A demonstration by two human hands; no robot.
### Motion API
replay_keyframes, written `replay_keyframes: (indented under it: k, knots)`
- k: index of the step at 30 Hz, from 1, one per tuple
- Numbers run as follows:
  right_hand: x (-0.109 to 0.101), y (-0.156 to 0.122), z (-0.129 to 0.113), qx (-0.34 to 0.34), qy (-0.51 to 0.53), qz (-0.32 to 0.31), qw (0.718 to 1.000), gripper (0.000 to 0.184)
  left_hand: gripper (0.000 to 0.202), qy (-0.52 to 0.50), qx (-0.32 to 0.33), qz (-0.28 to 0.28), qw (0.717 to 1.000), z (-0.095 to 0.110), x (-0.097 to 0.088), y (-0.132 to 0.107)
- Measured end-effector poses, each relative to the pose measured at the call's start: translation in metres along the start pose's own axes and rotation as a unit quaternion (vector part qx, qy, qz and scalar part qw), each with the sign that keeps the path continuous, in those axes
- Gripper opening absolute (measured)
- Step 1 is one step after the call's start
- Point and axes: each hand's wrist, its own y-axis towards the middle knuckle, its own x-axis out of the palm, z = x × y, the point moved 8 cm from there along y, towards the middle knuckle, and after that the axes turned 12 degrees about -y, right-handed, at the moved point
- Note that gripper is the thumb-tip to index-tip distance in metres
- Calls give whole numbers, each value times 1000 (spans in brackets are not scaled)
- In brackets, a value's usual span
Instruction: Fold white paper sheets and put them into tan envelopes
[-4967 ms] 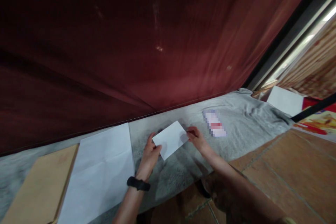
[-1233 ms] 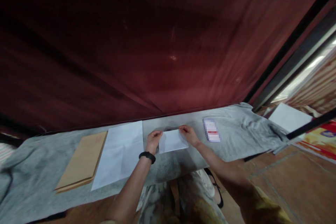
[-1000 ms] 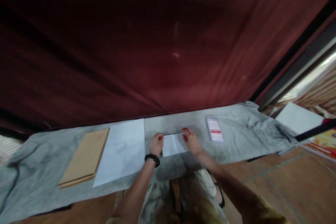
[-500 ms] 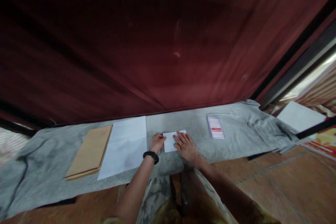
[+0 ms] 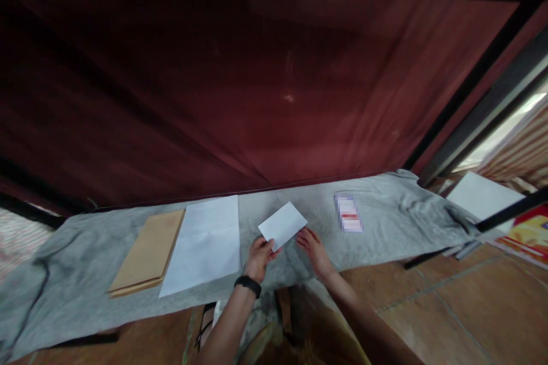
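Left hand (image 5: pixel 259 258) pinches a small white paper (image 5: pixel 283 224) at its lower left edge, thumb on top, fingers partly under; dark band (image 5: pixel 248 285) round that wrist. Paper lies slantwise to the bench line, blank on the visible face, above the middle stretch of a grey cloth (image 5: pixel 385 214); whether it is one layer or folded, cannot tell. Right hand (image 5: pixel 313 250) sits just beside the paper's lower right side, fingers loosely bent and close together; whether the fingertips touch the edge or stop short of it, cannot tell. To the left of the hands, a large white sheet (image 5: pixel 205 242) lies flat on the cloth, faint creases across it. Beyond that, brown envelopes (image 5: pixel 148 251), stacked, right side against the sheet's left side. To the right of the paper, well apart from it, a blurred-out slip (image 5: pixel 349 214), pale with a red band. Dark red curtain (image 5: pixel 257 97) along the far side of the cloth. Tiled floor (image 5: pixel 428 313) below; at far right, a white panel (image 5: pixel 486 194) near a red and yellow printed item (image 5: pixel 531 234).
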Motion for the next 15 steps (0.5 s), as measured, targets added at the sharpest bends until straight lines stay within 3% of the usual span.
replay_keyframes:
  k: [3, 6, 12, 15]
  knots:
    - [18, -11, -4, 34, 51, -50, 997, 45, 43, -27, 1, -6, 1000, -13, 11, -8]
    - [23, -13, -9, 49, 44, -41, 997, 42, 49, -34, 10, -6, 999, -15, 14, -14]
    - [8, -4, -18, 45, 4, -22, 999, 26, 49, -27, 54, 26, 998, 13, 2, -3]
    - [-3, -1, -23, 35, -22, -20, 999, 20, 44, -6, 60, 19, 998, 21, 6, 5]
